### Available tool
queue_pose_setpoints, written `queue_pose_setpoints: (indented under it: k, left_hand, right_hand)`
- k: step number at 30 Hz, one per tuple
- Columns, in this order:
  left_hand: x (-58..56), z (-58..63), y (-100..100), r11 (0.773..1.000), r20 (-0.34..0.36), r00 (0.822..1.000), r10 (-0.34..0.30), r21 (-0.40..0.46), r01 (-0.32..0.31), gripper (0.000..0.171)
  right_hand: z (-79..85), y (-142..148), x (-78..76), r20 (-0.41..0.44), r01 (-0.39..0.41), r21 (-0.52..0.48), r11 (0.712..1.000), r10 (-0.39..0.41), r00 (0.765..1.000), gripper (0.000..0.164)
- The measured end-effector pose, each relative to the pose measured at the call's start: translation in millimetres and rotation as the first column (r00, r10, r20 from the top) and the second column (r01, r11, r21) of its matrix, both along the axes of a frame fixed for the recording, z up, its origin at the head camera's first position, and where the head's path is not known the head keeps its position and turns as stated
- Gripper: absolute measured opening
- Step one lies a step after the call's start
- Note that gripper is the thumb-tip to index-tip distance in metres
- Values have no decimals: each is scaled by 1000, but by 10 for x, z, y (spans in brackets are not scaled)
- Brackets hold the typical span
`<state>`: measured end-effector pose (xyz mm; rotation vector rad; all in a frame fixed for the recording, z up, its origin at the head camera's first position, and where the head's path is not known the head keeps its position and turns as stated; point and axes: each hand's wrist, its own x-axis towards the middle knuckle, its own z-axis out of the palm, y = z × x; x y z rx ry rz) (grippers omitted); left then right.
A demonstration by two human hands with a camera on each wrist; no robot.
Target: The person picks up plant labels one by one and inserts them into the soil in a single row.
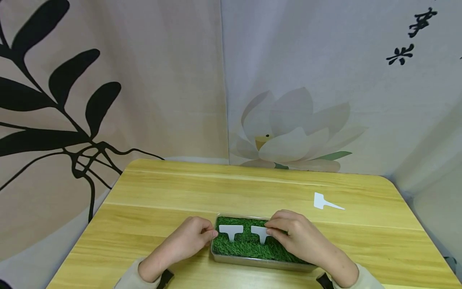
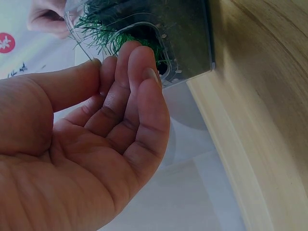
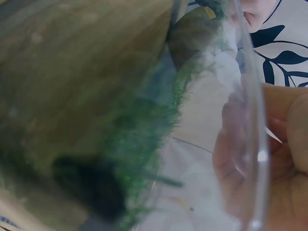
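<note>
Behind right hand (image 1: 297, 237), partly hidden tag (image 1: 258, 230)

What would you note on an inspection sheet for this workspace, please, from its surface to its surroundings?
Surface: wood-grain table, rounded far corners.
Job's things: clear box holding green grass; left tag and right tag, both white, set in the grass; loose tag lying on the table behind the box, to the right.
Clutter: nothing seen.
Left hand: at the box's left end, beside left tag; grip unclear.
Right hand: pinches the right tag's right end.
Cables: nothing seen.
Surroundings: fabric backdrop printed with dark leaves, a pale flower and black characters.
</note>
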<state>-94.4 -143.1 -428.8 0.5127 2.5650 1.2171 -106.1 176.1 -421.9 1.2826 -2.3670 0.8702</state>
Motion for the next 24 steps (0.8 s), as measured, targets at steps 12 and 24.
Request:
queue_pose_setpoints:
  k: [12,24]
  left_hand:
    - [7,2,2,1000,-16,1000,5,-7,-5,36]
    - [13,14,4,1000,18,1000,2,11,-2,34]
  right_hand:
    - [71,95,-5,11,73,-7,997,-73,997,22]
    - [238,424,-164,16,290,64,955,-291,956,40]
